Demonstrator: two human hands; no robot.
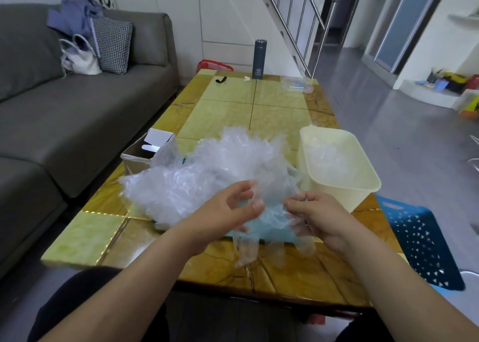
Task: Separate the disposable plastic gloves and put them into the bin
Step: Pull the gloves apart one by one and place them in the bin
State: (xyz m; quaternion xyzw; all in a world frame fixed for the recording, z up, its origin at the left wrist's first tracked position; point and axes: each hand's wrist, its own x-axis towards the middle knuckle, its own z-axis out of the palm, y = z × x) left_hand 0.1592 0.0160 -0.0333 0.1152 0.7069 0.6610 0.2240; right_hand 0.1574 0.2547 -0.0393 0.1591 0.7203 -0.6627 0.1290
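Note:
A big heap of clear disposable plastic gloves (207, 178) lies on the yellow table (88, 235), partly over a light blue sheet (272, 225). In front of the heap, my left hand (233, 209) and my right hand (313, 212) each pinch the cuff edge of a thin clear glove (248, 248), whose fingers hang down toward the table's near edge. A cream plastic bin (363, 183) stands just right of the heap and holds some clear gloves (326, 160).
An open cardboard box (145, 152) sits left of the heap. At the table's far end stand a dark flask (259, 59), a clear packet (296, 83) and a black clip (220, 79). A grey sofa (64, 113) runs along the left; a blue stool (420, 243) stands at the right.

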